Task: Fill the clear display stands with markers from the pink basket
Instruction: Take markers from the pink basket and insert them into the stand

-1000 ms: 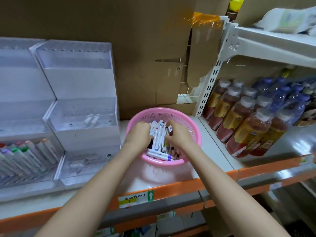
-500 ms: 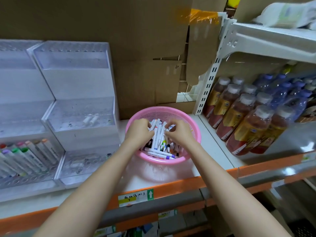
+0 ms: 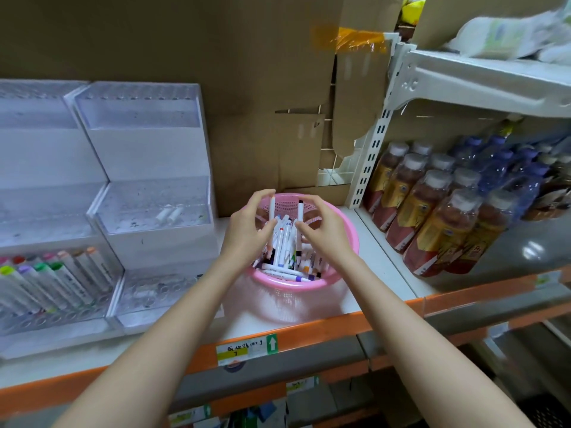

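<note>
Left hand (image 3: 247,225) and right hand (image 3: 324,233) are each pinching an upright marker (image 3: 272,208) over basket (image 3: 278,284); stands (image 3: 148,211) lying frame-left, nearer left hand.

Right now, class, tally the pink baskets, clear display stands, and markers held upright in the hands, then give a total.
Pink basket: 1
Clear display stands: 2
Markers held upright: 2
Total: 5

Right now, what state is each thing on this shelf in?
Pink plastic basket: upright, holding loose markers.
Left hand: fingers hold a white marker upright.
Right hand: fingers hold a black-capped marker upright.
Left clear display stand: bottom tier holds coloured-capped markers.
Right clear display stand: middle tier holds two small white pieces.
Brown drink bottles: upright, capped.
</note>
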Tool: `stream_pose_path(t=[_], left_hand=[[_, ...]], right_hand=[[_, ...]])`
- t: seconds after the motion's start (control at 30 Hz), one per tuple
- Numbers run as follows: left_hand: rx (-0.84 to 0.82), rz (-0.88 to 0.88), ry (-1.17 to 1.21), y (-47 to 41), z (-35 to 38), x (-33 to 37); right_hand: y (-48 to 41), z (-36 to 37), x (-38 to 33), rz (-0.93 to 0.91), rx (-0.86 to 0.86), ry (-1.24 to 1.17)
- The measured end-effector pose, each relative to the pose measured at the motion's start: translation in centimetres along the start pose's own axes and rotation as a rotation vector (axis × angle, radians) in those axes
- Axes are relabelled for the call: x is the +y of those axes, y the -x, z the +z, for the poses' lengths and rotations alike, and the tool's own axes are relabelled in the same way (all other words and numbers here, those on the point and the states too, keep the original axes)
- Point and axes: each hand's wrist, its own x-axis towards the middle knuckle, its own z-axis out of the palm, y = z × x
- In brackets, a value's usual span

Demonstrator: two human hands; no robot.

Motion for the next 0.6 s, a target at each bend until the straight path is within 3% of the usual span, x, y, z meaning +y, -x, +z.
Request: stream_pose_path(t=[0.37, 0.6], left_hand=[[0.165, 0.204, 0.047, 3.2, -6.8, 3.4], [0.306, 0.131, -0.022, 7.0, -15.1, 0.6]], right_hand=[[1.7, 2.8, -7.5, -0.232, 0.074, -0.168], [2.8, 9.3, -12.4, -0.329, -0.057, -0.189]])
